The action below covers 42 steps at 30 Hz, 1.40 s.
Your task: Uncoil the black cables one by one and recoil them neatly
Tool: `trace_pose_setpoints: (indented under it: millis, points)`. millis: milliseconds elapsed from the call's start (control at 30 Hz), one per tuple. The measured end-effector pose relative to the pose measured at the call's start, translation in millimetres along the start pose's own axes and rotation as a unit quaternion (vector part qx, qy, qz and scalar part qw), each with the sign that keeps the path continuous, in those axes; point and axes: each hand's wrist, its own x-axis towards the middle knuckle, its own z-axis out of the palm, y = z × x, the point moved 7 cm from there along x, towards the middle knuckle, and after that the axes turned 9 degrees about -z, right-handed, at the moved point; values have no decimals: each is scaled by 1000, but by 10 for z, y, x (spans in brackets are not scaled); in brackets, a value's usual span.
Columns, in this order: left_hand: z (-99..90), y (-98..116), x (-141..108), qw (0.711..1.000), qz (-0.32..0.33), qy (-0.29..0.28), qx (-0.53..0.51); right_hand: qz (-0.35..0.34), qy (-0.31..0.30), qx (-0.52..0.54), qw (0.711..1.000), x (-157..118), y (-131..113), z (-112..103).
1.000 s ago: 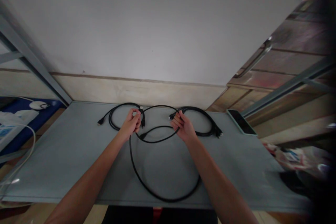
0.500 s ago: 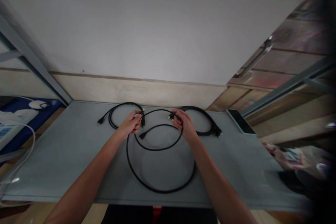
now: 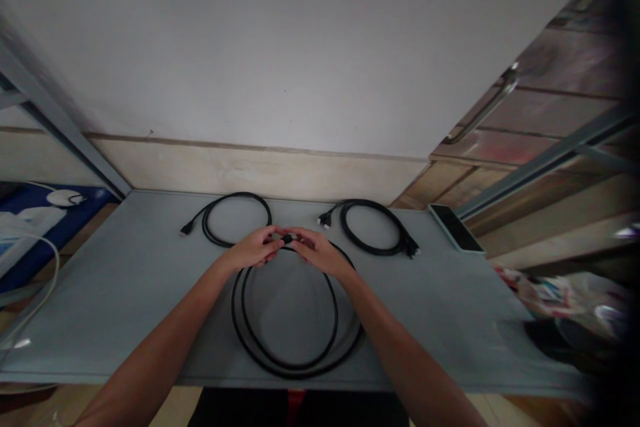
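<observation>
The left hand (image 3: 253,249) and right hand (image 3: 323,253) are closed in pinch grips on a black cable (image 3: 336,313). Its dark plug (image 3: 287,239) sits between the fingertips, neither hand clearly nearer, axis roughly crosswise. The cable loops extend over the desk (image 3: 150,267) toward the person. No writing is legible.

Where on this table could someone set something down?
Likely left of the left coil and left forearm, or right of the right forearm, before the phone. The table's middle is crowded: left hand, right hand and looped black cable.
</observation>
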Motion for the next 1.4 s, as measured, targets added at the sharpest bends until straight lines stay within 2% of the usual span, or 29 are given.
trace_pose_setpoints:
  millis: [133, 233, 333, 567, 667, 767, 933, 1133, 1267, 1400]
  points:
    - [38, -15, 34, 1000, -2, 24, -5, -25, -43, -45, 998, -20, -46, 140]
    - [44, -27, 56, 999, -8, 42, -22, -87, 0, -141, 986, 1, -106, 114]
    - [14, -27, 71, 998, 0, 50, -40, -110, 16, -196, 974, 17, -86, 83]
    - [-148, -85, 119, 991, -21, 33, -127, -123, 94, -231, 960, 19, -31, -273]
    - [-200, -70, 100, 989, -26, 46, -142, -121, 136, -210, 961, 13, -7, -424]
    - [-245, -51, 72, 989, -24, 58, -136, -117, 156, -215, 957, 6, 30, -480]
    - [-274, -120, 90, 991, -43, 61, -115, -101, 97, -252, 957, 17, 78, -336]
    - [-109, -157, 128, 999, -30, 38, -16, -105, -10, -231, 967, -14, -18, -23]
    - [-11, -136, 124, 999, -24, 31, 35, -81, -39, -222, 971, -20, 6, 106]
    - [21, -108, 125, 999, -40, 18, -1, -54, -40, -224, 972, 16, 59, 63]
